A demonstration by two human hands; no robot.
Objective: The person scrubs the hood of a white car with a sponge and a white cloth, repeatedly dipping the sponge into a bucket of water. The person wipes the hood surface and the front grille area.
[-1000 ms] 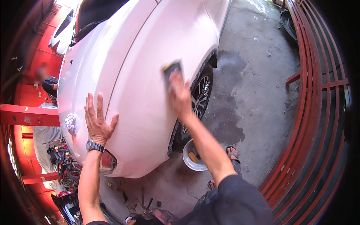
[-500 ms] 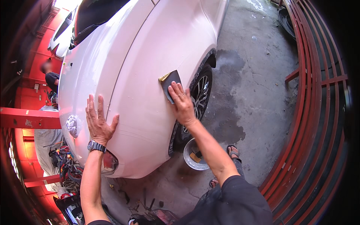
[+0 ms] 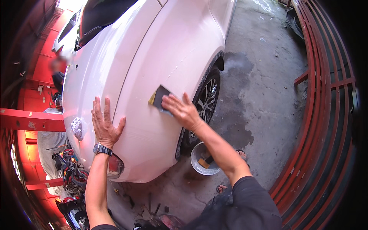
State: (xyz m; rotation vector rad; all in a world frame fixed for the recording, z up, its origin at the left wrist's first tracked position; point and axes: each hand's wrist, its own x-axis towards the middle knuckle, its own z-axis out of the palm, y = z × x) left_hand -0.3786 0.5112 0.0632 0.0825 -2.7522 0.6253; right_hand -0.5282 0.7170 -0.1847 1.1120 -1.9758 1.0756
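- Left hand (image 3: 106, 128): we set it palm down against the front of the white car (image 3: 142, 153), fingers extended and thumb spread away from them. It grips nothing. We wear a dark-banded wristwatch (image 3: 102, 149) on this arm.
- Right hand (image 3: 184, 111): we lay its fingers, extended and close together, over the dark grey sheet (image 3: 160, 98). The thumb stands apart from the fingers. We cannot tell whether any finger clamps an edge of the sheet.
- Sheet position: we locate it on the curved fender, to the left of the front wheel (image 3: 209, 99) and to the right of the panel seam. Its left edge shows a yellowish face.
- Fender surface: we note a short line of pale droplets (image 3: 177, 68) beyond the sheet.
- Headlight (image 3: 115, 166): we find it just beside the left wrist.
- Crumpled white cloth (image 3: 76, 128): we see it at the car's front, left of the left hand.
- Bucket (image 3: 194, 165): it stands on the concrete floor (image 3: 268, 88) near the wheel, partly behind our right forearm. Inside it we identify a yellow-brown block (image 3: 203, 163).
- Floor: we observe a dark, wet-looking patch (image 3: 237, 103) alongside the wheel.
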